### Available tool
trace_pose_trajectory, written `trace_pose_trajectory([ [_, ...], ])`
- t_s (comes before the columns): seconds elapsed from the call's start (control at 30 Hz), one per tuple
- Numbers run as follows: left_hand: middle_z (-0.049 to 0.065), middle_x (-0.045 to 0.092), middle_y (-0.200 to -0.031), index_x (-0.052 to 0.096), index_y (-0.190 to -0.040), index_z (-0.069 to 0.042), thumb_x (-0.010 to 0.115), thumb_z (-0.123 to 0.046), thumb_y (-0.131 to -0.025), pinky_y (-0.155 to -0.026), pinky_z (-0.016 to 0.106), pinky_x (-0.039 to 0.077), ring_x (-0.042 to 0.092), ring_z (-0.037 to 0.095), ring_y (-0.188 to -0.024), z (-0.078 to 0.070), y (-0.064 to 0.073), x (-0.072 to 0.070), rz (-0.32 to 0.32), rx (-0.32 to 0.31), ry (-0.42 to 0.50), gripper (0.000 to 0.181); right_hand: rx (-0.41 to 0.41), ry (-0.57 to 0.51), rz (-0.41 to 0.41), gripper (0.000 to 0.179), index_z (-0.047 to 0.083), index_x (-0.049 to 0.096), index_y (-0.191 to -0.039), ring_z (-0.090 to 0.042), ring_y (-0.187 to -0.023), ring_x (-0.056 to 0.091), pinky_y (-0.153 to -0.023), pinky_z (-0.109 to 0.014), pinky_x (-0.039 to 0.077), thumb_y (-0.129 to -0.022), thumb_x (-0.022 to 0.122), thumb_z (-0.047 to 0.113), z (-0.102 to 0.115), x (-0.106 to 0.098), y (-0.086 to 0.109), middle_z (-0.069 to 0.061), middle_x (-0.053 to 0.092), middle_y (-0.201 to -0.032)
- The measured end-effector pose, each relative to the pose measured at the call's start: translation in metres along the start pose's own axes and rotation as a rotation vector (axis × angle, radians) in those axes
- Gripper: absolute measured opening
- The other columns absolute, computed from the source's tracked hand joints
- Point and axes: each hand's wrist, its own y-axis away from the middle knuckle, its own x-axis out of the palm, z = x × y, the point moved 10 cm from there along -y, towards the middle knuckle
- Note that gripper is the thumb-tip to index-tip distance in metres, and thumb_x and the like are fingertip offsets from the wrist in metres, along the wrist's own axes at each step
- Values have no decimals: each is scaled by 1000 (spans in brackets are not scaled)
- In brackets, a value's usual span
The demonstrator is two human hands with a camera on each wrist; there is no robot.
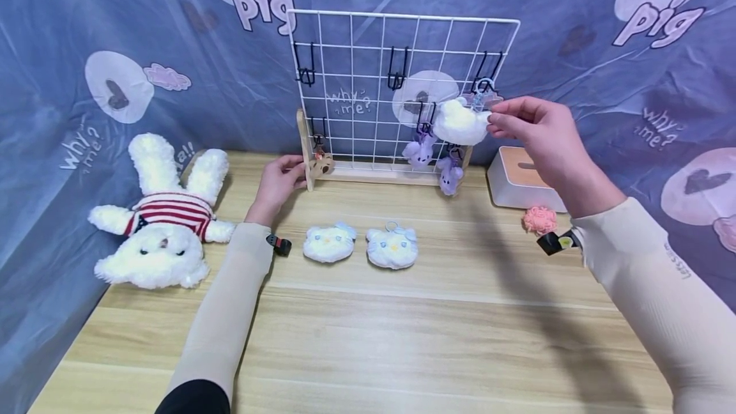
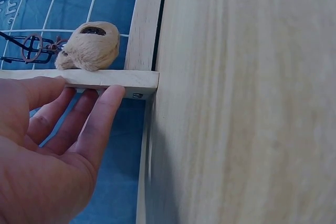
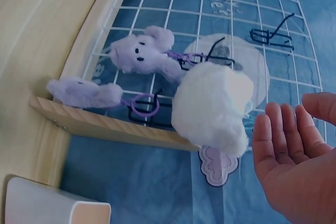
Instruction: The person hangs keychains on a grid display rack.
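Note:
My right hand [image 1: 537, 130] pinches a white plush keychain [image 1: 458, 122] beside its strap, in front of the grid's right side. The keychain's metal ring [image 1: 485, 85] stands near the upper right black hook; whether it is on the hook I cannot tell. In the right wrist view the white plush [image 3: 210, 108] hides part of the grid. My left hand [image 1: 278, 184] holds the left wooden side of the white wire grid rack [image 1: 368, 174], thumb on its edge and fingertips on its outer face. A brown plush keychain [image 2: 92, 45] hangs just inside that side.
Two white cat-face plush keychains [image 1: 329, 243] lie on the wooden table [image 1: 368, 337]. Purple plush keychains [image 1: 419, 151] hang from lower hooks. A white plush toy [image 1: 167, 229] in a striped shirt lies at left. A tissue box [image 1: 503, 181] and pink tangle [image 1: 539, 220] sit at right.

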Motion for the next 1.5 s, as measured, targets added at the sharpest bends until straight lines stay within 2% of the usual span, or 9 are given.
trace_pose_trajectory([
  [0.1, 29, 64, -139, 63, -151, 6, 61, -10, -116, -105, 38, 72, 73, 24, -111, -2, 1, 0, 2, -2, -1, 38, 16, 80, 10, 9, 19, 83, -113, -3, -86, 79, -69, -14, 64, -107, 78, 16, -3, 3, 6, 15, 82, -97],
  [0.27, 30, 64, -140, 63, -152, 5, 61, -10, -116, -107, 39, 71, 72, 31, -118, -3, 1, 0, 6, -7, -4, 39, 21, 24, 39, 11, 14, 83, -117, -4, -89, 79, -72, -14, 65, -107, 77, 13, -7, 13, 16, 13, 82, -98],
  [0.33, 29, 64, -138, 63, -152, 5, 61, -11, -116, -106, 38, 71, 72, 29, -115, -3, 1, 1, 4, -8, -5, 39, 4, -44, 53, 11, 7, 82, -116, -7, -89, 79, -85, -15, 68, -106, 77, 7, -7, 18, 18, 8, 82, -99],
  [0.4, 26, 64, -136, 63, -151, 4, 61, -11, -116, -104, 36, 72, 72, 24, -112, -3, 1, 1, 2, -8, -7, 38, 1, -50, 61, 11, 5, 82, -115, -6, -88, 79, -85, -15, 69, -107, 76, 7, -9, 23, 21, 8, 82, -100],
  [0.7, 28, 65, -138, 63, -151, 5, 62, -11, -116, -105, 36, 72, 72, 20, -106, -3, 1, 1, -1, -13, -2, 38, 50, 117, 106, 15, 14, 82, -122, -1, -98, 74, -90, -13, 64, -109, 76, 17, -25, 42, 28, 19, 81, -103],
  [0.93, 27, 66, -137, 63, -150, 6, 61, -11, -116, -104, 38, 72, 71, 13, -102, -3, 0, 1, 5, -1, 14, 38, 100, 157, 175, 14, 17, 80, -122, 0, -101, 72, -91, -12, 61, -109, 76, 20, -49, 63, 35, 21, 80, -106],
  [1.1, 28, 66, -138, 63, -149, 8, 61, -10, -116, -103, 38, 72, 71, 11, -101, -1, -1, 1, 14, 11, 30, 37, 126, 176, 206, 24, 7, 77, -129, 1, -99, 70, -88, -13, 58, -108, 76, 20, -64, 77, 38, 24, 79, -104],
  [1.37, 26, 66, -135, 64, -148, 8, 62, -7, -115, -101, 35, 73, 71, 13, -101, 0, -1, 1, 12, 11, 41, 36, 156, 164, 256, 32, -1, 73, -135, -1, -97, 70, -84, -13, 61, -108, 76, 16, -85, 100, 43, 21, 76, -107],
  [1.5, 24, 66, -133, 64, -148, 8, 62, -8, -115, -101, 34, 73, 70, 12, -102, -1, 0, 1, 10, 15, 35, 36, 168, 176, 274, 34, -2, 74, -136, 0, -100, 70, -89, -12, 61, -107, 76, 16, -98, 112, 44, 6, 78, -117],
])
